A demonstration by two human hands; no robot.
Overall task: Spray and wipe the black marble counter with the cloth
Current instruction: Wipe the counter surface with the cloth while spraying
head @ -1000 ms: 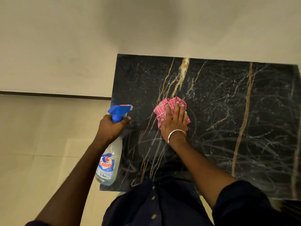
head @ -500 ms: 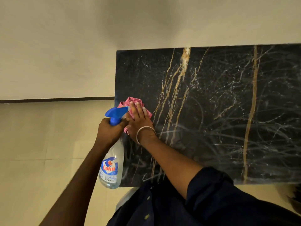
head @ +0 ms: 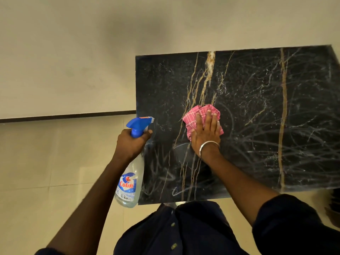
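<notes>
Pink cloth (head: 195,116) back mid-slab on black marble counter (head: 257,107), by gold veins (head: 207,80), after sweep to left edge; pressed flat under R hand (head: 206,135), fingers straight. Wiping prob. ongoing, right side still to do. L hand (head: 128,144) wrapped round spray bottle (head: 131,177), beside edge.

"Colin" in red letters on the blue label of the clear spray bottle (head: 129,183), smaller label print unreadable

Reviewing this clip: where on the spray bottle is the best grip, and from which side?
Probably the narrow neck just under the blue trigger head, taken from behind, opposite the nozzle, as the left hand holds the bottle now. The neck is slimmer than the body, and that side puts the forefinger by the trigger.
</notes>
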